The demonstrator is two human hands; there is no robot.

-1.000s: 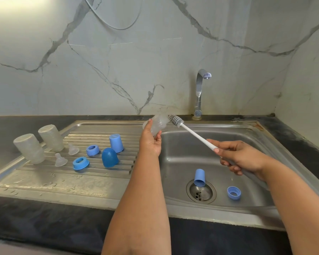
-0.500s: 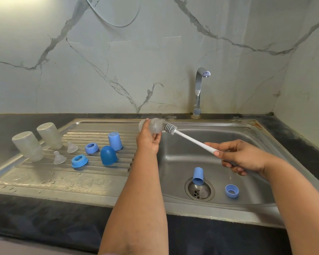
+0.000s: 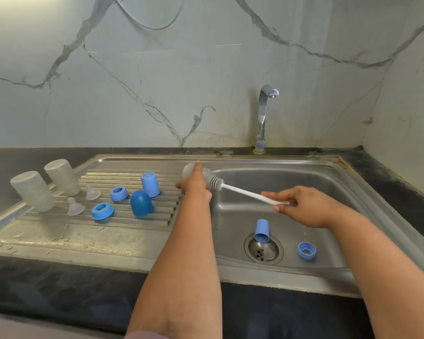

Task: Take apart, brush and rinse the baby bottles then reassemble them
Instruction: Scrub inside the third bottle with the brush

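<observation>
**Brush goes into the bottle over the sink**

The left hand [image 3: 195, 184] grips a clear bottle [image 3: 191, 169] sideways over the sink's [image 3: 328, 172] left rim, fingers wrapped round it. The right hand [image 3: 301, 206] pinches the white brush [image 3: 245, 192] handle, bristles at the bottle's mouth. In the basin lie a blue cap [image 3: 262, 230] and blue ring [image 3: 307, 250].

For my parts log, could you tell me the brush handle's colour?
White; the brush handle shows best in the head view.
</observation>
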